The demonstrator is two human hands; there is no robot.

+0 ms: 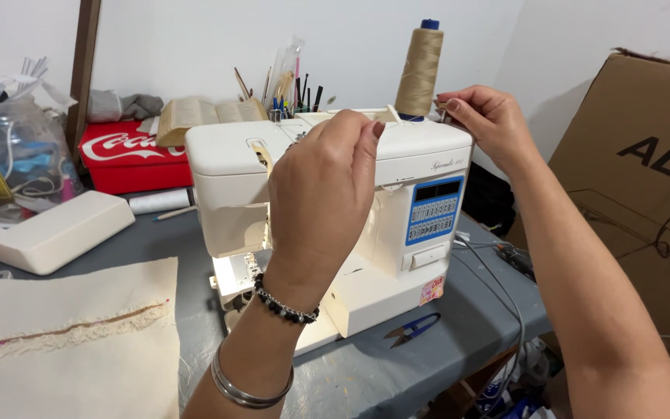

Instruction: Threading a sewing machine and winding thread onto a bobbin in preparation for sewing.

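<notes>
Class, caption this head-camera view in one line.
Both hands, left hand and right hand, reach the sewing machine top by a beige thread cone.

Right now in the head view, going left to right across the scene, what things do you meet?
Clear plastic jar → red tin box → open book → left hand in front of the white sewing machine → beige thread cone → right hand → cardboard box.

A grey table (397, 365) carries a cream sewing machine (335, 225) under both hands, blue thread snips (411, 328) below the right forearm, and beige lace-trimmed fabric (71, 341) left of the left wrist.
</notes>
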